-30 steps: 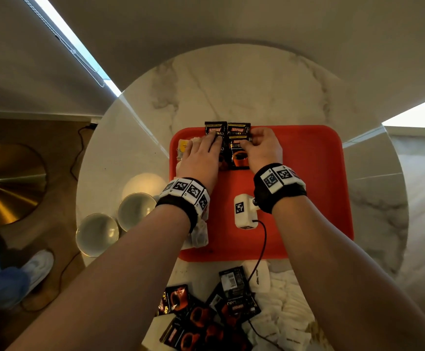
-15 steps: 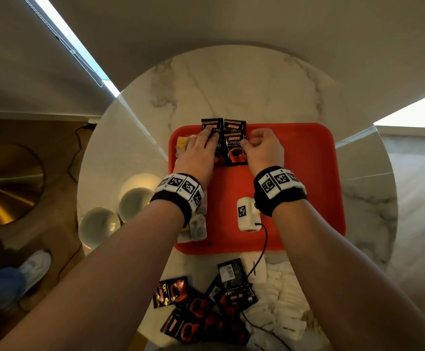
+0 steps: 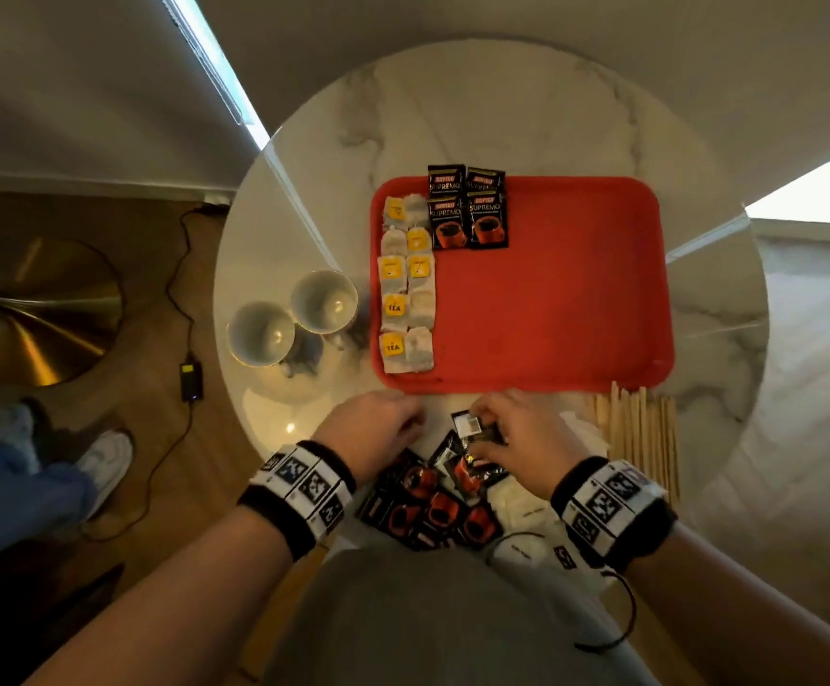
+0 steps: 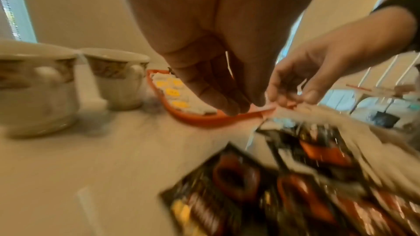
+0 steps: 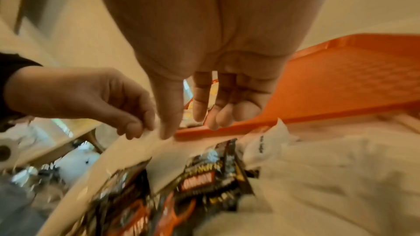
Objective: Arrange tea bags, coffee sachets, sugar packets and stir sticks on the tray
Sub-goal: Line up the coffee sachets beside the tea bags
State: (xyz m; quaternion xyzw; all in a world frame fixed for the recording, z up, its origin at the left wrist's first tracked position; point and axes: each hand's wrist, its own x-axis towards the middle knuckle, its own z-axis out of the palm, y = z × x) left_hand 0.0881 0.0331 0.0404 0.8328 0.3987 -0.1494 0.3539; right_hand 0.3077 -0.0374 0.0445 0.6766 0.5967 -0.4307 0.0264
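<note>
The red tray [image 3: 551, 299] lies in the middle of the round marble table. Several tea bags [image 3: 407, 289] with yellow tags lie in two columns along its left side. Overlapping black coffee sachets [image 3: 467, 207] sit at its far edge. A loose pile of coffee sachets [image 3: 433, 502] lies at the table's near edge. My left hand [image 3: 415, 420] hovers over the pile with relaxed fingers, holding nothing [image 4: 240, 107]. My right hand [image 3: 482, 418] reaches onto the top sachet [image 3: 467, 425]; in the right wrist view its fingers [image 5: 200, 110] hang straight and hold nothing.
White sugar packets [image 3: 522, 507] lie right of the loose sachets. Wooden stir sticks [image 3: 643, 433] lie off the tray's near right corner. Two white cups [image 3: 324, 302] [image 3: 260, 334] stand left of the tray. Most of the tray's floor is bare.
Both hands have drawn back from the coffee sachets at the tray's far edge to the loose pile at the near edge. Those sachets stay on the tray.
</note>
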